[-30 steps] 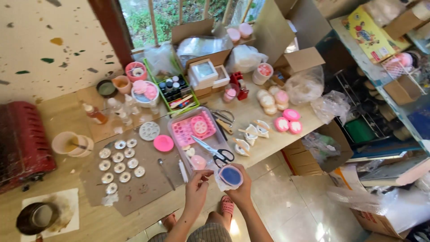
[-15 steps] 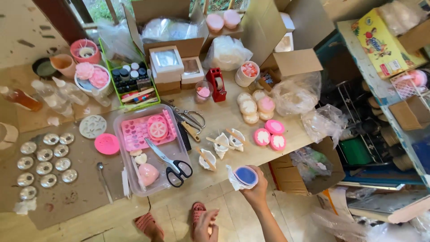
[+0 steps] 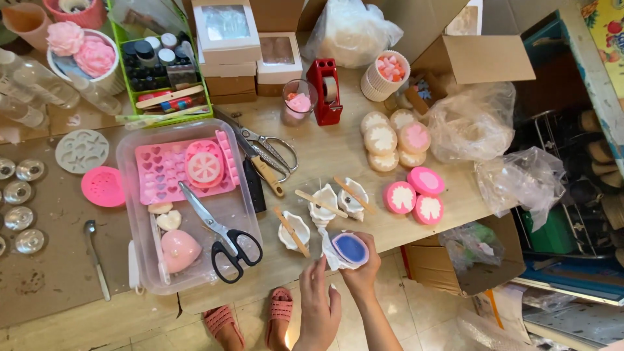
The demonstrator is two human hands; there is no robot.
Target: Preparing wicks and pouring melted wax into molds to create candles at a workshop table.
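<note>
My right hand (image 3: 359, 270) grips a round blue disc (image 3: 350, 247) partly wrapped in thin white plastic film, held at the front edge of the wooden table (image 3: 325, 156). My left hand (image 3: 318, 305) is raised beside it with fingers apart, its fingertips close to the film. Just beyond the disc stand three small white shell-shaped dishes (image 3: 323, 209) with wooden sticks laid across them.
A clear tray (image 3: 138, 273) holds pink moulds (image 3: 175, 168), black-handled scissors (image 3: 224, 240) and a pink heart (image 3: 179, 250). Pink and cream round pieces (image 3: 403, 169), a red tape dispenser (image 3: 325, 88), boxes, plastic bags and silver tins (image 3: 16, 195) crowd the table. My sandalled feet (image 3: 250, 318) show below.
The view has moved closer to the table. My right hand brought the blue disc in over the table's front edge, and my left hand rose from near my feet up beside it.
</note>
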